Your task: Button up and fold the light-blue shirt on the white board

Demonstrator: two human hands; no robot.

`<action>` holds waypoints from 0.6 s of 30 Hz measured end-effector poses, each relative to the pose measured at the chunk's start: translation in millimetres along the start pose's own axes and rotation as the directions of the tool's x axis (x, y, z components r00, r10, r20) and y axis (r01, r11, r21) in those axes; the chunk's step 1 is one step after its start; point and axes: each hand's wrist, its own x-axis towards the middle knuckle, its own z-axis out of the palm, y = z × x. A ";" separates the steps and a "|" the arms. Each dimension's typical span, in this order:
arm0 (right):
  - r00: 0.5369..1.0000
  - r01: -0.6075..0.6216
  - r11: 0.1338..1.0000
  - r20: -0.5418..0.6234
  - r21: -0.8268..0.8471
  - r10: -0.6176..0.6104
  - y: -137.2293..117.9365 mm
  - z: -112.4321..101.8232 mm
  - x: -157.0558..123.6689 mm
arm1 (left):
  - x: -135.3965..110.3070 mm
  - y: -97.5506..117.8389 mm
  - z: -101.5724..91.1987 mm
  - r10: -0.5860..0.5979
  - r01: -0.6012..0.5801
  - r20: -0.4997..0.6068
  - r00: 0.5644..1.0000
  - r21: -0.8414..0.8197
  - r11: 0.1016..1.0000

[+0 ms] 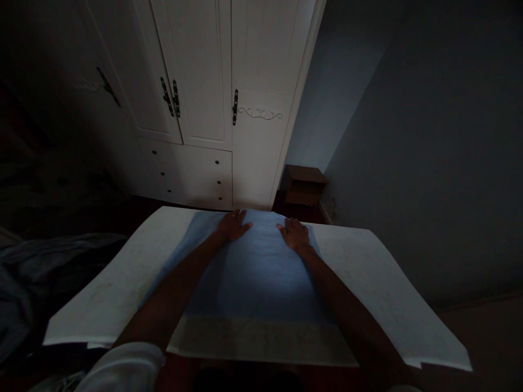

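Observation:
A blue cloth [261,272] lies spread over the middle of a table with a pale cover [359,272]. My left hand [233,225] rests on the cloth near its far edge, fingers stretched forward and thumb out to the side. On the far right part of the cloth, my right hand [295,234] presses flat with its fingers apart. Neither hand grips anything. The cloth looks mostly smooth, with faint creases between the hands. Dim light hides its finer details.
Beyond the table stands a white wardrobe [204,109] with dark handles and drawers. A small brown wooden cabinet [306,182] sits on the floor by the wall [441,136]. Dark crumpled fabric [49,272] lies to the left of the table.

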 end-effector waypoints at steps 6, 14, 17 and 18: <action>0.994 0.073 0.997 -0.085 -0.033 -0.075 -15.5 -11.1 4.4 | -1.5 0.1 4.6 0.051 -0.048 -0.081 0.995 0.039 0.998; 0.955 0.297 0.955 -0.018 -0.006 -0.297 -35.3 -3.6 28.0 | -3.0 0.3 5.3 0.173 -0.167 -0.054 0.983 0.094 0.981; 0.966 0.253 0.966 0.037 0.044 -0.255 -31.6 -2.3 39.2 | -2.6 -0.5 5.2 0.168 -0.165 -0.040 0.985 0.071 0.984; 0.970 0.235 0.970 0.057 0.059 -0.238 -29.9 -2.2 42.4 | -2.4 -0.9 5.5 0.163 -0.160 -0.037 0.986 0.060 0.985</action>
